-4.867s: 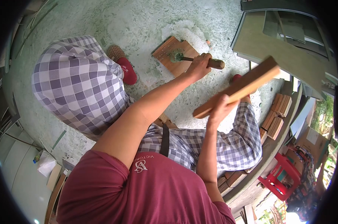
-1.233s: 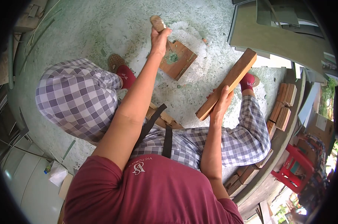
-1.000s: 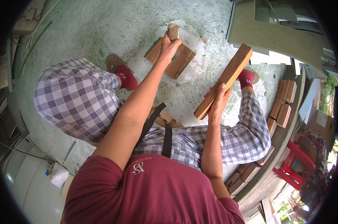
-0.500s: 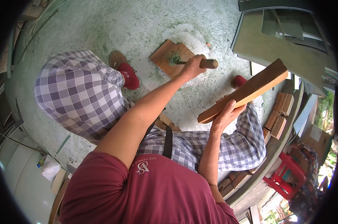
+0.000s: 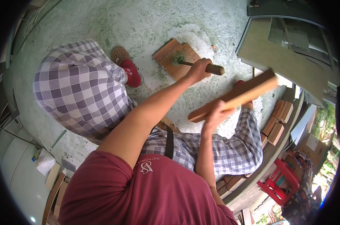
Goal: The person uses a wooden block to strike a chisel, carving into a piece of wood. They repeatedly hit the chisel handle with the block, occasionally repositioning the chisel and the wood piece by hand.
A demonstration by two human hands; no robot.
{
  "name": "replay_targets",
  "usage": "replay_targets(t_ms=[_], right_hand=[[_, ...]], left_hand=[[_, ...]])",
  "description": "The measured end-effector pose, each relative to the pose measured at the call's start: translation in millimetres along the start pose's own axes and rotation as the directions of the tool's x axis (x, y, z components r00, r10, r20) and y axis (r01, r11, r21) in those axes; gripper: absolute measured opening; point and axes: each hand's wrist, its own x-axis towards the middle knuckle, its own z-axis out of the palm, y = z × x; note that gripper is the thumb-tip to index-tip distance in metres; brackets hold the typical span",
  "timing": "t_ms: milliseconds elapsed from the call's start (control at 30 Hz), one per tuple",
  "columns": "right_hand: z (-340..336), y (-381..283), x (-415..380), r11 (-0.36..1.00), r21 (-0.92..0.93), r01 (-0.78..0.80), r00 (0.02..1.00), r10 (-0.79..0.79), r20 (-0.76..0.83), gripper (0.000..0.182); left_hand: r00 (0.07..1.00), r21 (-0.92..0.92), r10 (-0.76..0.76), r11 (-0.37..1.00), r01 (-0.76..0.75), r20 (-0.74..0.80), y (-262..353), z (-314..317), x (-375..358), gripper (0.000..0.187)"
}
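My left hand is closed around the wooden handle of a tool with a thin dark shaft. The shaft reaches to a clump of green bits on a flat wooden board, and the tool's tip is hidden there. The board lies on the floor between my feet. My right hand grips a thick, long piece of wood near its lower end. This piece is tilted up to the right, blurred by motion, and apart from the tool handle.
Pale, dusty floor surrounds the board. Stacked wooden pieces line a ledge at right, with a red plastic stool beyond. Flat panels lean at upper right. A white plastic bag sits at lower left.
The piece of wood in my right hand has moved left and slightly down. My left hand and the tool have shifted slightly right and down in view, still at the board.
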Motion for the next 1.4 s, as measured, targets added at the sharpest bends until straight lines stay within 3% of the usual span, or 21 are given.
replay_targets(t_ms=[33,67,167,200,333,367,433,500,633,700,767,800,833,900,933,1067,1100,1167,1233,1300,1400], right_hand=[[9,4,-1,0.993,-0.118,-0.013,1.000,0.016,0.025,0.075],[10,3,0,0.997,-0.032,-0.075,0.976,0.080,0.203,0.076],[4,-19,2,0.993,-0.050,-0.106,0.973,0.114,0.201,0.074],[-1,-10,3,0.997,-0.077,-0.012,0.991,0.022,0.130,0.076],[-4,-19,0,0.988,0.144,0.064,0.997,-0.056,-0.057,0.074],[0,-4,-2,1.000,0.025,0.005,0.996,-0.003,-0.084,0.072],[5,11,1,0.988,-0.149,0.041,0.989,-0.018,0.149,0.071],[-1,20,9,0.981,-0.177,0.076,0.992,-0.057,0.112,0.059],[-12,-23,6,0.997,0.069,-0.033,0.999,0.032,0.017,0.055],[-11,-12,7,0.985,0.168,0.027,0.994,-0.009,-0.106,0.054],[1,46,5,0.994,-0.085,0.062,0.987,-0.073,-0.145,0.056],[6,31,2,0.956,-0.275,0.103,0.992,-0.080,0.095,0.060],[11,19,-3,0.998,-0.068,-0.006,0.995,0.013,0.098,0.062],[0,12,6,0.995,-0.070,-0.068,0.988,0.077,0.136,0.058],[-3,20,11,1.000,0.006,-0.017,0.993,0.016,0.117,0.056],[-10,-24,4,0.973,0.224,-0.049,0.999,0.050,0.003,0.075],[-5,8,3,0.984,0.176,-0.023,0.996,0.039,-0.083,0.071],[8,39,3,0.948,-0.229,0.221,0.975,-0.211,0.067,0.061],[8,51,7,0.957,-0.183,0.226,0.973,-0.211,0.096,0.056],[3,27,9,0.942,0.191,-0.275,0.935,0.216,0.280,0.051],[2,15,14,0.924,0.259,-0.282,0.954,0.242,0.178,0.048]], left_hand=[[1.000,-0.005,0.005,1.000,-0.005,0.001,-2,3,0,0.025],[1.000,0.024,0.019,1.000,-0.018,-0.017,-4,4,1,0.026],[0.998,0.032,0.032,0.999,-0.030,-0.047,-1,-1,1,0.024],[1.000,0.022,0.019,1.000,-0.019,-0.021,0,-3,-1,0.024],[0.999,0.034,0.031,0.999,-0.031,0.013,0,2,-6,0.026],[0.999,0.026,0.039,0.999,-0.040,0.020,-1,6,-6,0.026],[0.999,0.096,0.032,0.995,-0.033,0.012,-4,9,-7,0.029],[0.998,0.168,0.060,0.984,-0.059,-0.002,-9,9,-6,0.030],[0.999,0.130,-0.020,0.991,0.014,0.049,-9,0,-11,0.031],[0.996,0.118,-0.015,0.993,0.004,0.091,-6,2,-9,0.033],[0.997,0.123,0.018,0.992,-0.027,0.078,-13,10,-9,0.034],[0.998,0.133,0.041,0.990,-0.048,0.057,-16,13,-8,0.035],[0.997,0.131,0.047,0.990,-0.054,0.060,-14,11,-9,0.035],[0.997,0.165,-0.001,0.986,-0.011,0.074,-16,2,-8,0.035],[0.996,0.177,0.065,0.981,-0.075,0.063,-13,-4,-8,0.035],[0.997,0.164,-0.002,0.986,-0.011,0.080,-11,1,-9,0.034],[0.996,0.160,0.005,0.987,-0.018,0.084,-13,4,-8,0.034],[0.998,0.214,0.056,0.975,-0.061,0.031,-20,11,-8,0.032],[0.998,0.258,0.043,0.965,-0.054,0.049,-14,1,-9,0.028],[1.000,0.219,0.013,0.976,-0.019,0.027,-22,-3,-5,0.025],[0.996,0.179,0.039,0.983,-0.025,-0.076,-19,-16,2,0.024]])
